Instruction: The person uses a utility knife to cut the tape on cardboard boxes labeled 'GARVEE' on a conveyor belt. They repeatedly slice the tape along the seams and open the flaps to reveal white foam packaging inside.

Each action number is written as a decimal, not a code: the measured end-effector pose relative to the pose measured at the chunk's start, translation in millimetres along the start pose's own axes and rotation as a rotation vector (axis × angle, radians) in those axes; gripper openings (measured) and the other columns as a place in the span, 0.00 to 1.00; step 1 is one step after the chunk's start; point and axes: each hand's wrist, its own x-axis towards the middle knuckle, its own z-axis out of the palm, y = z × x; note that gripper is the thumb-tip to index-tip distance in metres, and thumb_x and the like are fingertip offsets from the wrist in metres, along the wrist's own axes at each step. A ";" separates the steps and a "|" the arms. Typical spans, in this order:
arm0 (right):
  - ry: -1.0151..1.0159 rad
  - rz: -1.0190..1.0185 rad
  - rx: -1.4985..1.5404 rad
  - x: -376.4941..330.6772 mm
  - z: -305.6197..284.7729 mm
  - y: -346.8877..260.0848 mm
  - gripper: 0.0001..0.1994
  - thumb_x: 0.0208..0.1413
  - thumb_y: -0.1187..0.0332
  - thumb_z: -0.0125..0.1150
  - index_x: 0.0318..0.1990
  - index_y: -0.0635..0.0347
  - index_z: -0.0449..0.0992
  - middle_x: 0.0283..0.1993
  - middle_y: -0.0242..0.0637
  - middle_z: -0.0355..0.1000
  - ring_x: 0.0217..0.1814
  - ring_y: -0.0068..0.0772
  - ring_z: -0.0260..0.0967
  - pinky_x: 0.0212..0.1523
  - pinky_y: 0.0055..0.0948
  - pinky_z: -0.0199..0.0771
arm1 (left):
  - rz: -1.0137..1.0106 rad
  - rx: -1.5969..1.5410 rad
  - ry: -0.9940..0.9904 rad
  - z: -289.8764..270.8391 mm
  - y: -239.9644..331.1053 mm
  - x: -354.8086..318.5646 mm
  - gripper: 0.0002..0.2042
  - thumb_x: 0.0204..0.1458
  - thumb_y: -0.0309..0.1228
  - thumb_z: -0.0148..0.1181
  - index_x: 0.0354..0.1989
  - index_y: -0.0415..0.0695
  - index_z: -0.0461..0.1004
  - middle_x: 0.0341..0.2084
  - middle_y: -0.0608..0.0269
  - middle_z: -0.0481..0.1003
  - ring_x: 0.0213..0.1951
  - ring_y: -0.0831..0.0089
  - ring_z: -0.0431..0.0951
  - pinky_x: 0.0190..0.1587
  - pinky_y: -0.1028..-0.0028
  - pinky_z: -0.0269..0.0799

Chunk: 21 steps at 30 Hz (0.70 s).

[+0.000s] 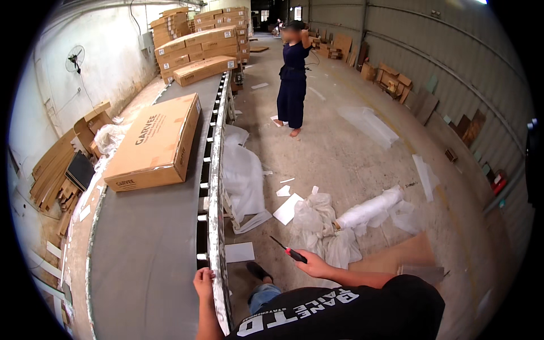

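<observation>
My left hand [204,281] is at the near end of the conveyor's white side rail [216,226], its fingers curled in by the inner edge; whether anything is in them I cannot make out. My right hand [315,266] is closed around the black and red handle of a screwdriver-like tool [297,255]. Its slim dark shaft points up and left, out over the floor. Ahead on the grey conveyor belt [150,243] lies a large taped cardboard box [153,144], flat and apart from both hands. A second flat box [204,70] sits at the belt's far end.
Stacked cartons [198,42] stand beyond the belt. Another person [293,73] stands on the floor ahead, an arm raised. Plastic film [323,226] and a wrapped white roll [371,208] lie on the right. Cardboard scraps [54,164] lean along the left wall.
</observation>
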 end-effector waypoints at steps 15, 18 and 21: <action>-0.201 0.130 -0.040 473.5 -1.8 47.1 0.24 0.61 0.68 0.58 0.64 0.63 0.67 0.48 0.43 0.72 0.51 0.36 0.71 0.53 0.35 0.71 | 0.405 0.016 0.305 32.4 214.2 331.3 0.10 0.65 0.32 0.58 0.44 0.35 0.77 0.36 0.61 0.79 0.40 0.75 0.78 0.48 0.75 0.74; -0.186 0.045 -0.096 582.3 0.5 63.3 0.23 0.62 0.68 0.58 0.64 0.60 0.67 0.47 0.43 0.73 0.49 0.38 0.72 0.52 0.35 0.71 | 0.452 0.197 0.378 27.3 234.6 369.2 0.09 0.63 0.30 0.59 0.42 0.36 0.78 0.36 0.59 0.80 0.41 0.71 0.80 0.49 0.72 0.74; -0.147 -0.103 -0.148 706.5 9.6 74.1 0.23 0.62 0.68 0.59 0.65 0.58 0.68 0.47 0.46 0.75 0.46 0.42 0.74 0.51 0.36 0.73 | 0.470 0.445 0.417 18.9 251.0 406.7 0.07 0.60 0.28 0.61 0.38 0.37 0.79 0.36 0.56 0.81 0.41 0.64 0.80 0.49 0.68 0.74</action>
